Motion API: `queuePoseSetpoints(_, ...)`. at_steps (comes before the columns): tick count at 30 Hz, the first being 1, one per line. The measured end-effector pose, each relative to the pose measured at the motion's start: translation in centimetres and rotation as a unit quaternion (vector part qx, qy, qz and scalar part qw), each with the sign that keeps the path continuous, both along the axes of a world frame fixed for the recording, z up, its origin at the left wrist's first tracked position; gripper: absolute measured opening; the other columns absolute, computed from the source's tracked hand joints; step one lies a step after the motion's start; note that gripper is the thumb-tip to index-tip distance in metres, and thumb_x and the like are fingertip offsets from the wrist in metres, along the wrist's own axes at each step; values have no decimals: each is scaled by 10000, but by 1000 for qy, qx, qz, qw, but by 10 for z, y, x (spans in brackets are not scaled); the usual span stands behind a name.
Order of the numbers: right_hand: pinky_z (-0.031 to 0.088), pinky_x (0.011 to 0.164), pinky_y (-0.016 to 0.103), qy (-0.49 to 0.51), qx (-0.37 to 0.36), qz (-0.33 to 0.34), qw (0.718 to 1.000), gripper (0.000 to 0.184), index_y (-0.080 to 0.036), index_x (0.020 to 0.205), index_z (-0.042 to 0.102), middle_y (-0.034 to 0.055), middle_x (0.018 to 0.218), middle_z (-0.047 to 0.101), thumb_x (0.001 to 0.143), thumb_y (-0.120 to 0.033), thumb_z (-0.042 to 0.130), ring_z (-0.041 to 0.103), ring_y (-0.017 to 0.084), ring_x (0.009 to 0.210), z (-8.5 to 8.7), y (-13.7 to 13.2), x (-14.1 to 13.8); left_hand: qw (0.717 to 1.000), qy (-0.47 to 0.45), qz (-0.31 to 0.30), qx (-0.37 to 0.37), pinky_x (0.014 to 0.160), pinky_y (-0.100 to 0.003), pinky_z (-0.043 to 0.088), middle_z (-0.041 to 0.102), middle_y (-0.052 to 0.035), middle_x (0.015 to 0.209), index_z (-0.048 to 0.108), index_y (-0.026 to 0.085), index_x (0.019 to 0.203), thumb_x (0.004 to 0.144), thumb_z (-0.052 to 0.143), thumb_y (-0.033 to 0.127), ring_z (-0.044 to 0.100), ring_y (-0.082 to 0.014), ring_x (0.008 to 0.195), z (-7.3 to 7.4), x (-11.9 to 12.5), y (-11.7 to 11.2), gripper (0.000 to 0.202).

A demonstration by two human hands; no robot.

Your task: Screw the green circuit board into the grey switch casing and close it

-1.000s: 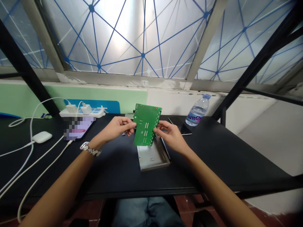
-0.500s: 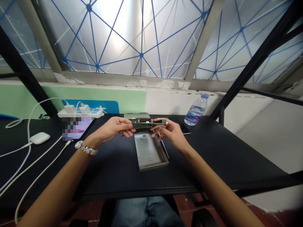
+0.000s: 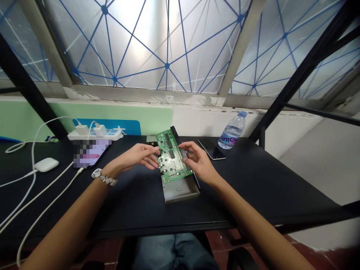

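A green circuit board (image 3: 170,157) lies tilted in both my hands, its component side up, with dark chips and silver parts on it. My left hand (image 3: 135,157) touches its left edge with the fingertips. My right hand (image 3: 197,161) grips its right edge, thumb on top. Below the board is a shallow grey metal case (image 3: 180,194). The board hides most of the case's inside, and only its near end shows.
The black table (image 3: 253,180) holds a power strip (image 3: 95,133) with white chargers, a pixelated phone (image 3: 90,153), a white earbud case (image 3: 46,164), a dark phone (image 3: 211,150) and a water bottle (image 3: 232,130). White cables run along the left. Black metal posts stand at both sides.
The board has turned over from its plain back, through edge-on, to show its component side. It now sits lower, over the metal case. Both hands have moved closer to the case.
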State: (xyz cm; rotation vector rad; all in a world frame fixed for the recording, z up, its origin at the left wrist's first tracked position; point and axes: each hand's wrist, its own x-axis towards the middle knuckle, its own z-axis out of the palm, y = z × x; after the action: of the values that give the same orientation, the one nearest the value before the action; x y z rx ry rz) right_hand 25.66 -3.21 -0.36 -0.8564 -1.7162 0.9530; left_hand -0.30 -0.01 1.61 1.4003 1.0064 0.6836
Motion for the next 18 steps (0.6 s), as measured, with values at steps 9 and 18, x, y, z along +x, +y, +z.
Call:
queuePoseSetpoints(9, 551, 705, 317, -122, 166, 34, 978, 646, -283, 1438, 480, 117, 1312, 450, 833, -276, 706, 547, 273, 1142, 8, -26, -10, 999, -50, -15, 1, 876, -453, 594, 695, -205, 1204, 682, 116, 1184, 843, 664, 658, 751, -269, 878, -3, 17, -8, 641)
queuePoseSetpoints(18, 557, 913, 492, -179, 268, 36, 946, 840, -292, 1471, 484, 136, 1446, 300, 726, -460, 834, 583, 216, 962, -4, -37, -21, 982, -155, -85, 61, 961, -397, 511, 734, -134, 1153, 710, 163, 1170, 952, 566, 580, 675, -269, 1066, -12, 25, -16, 492)
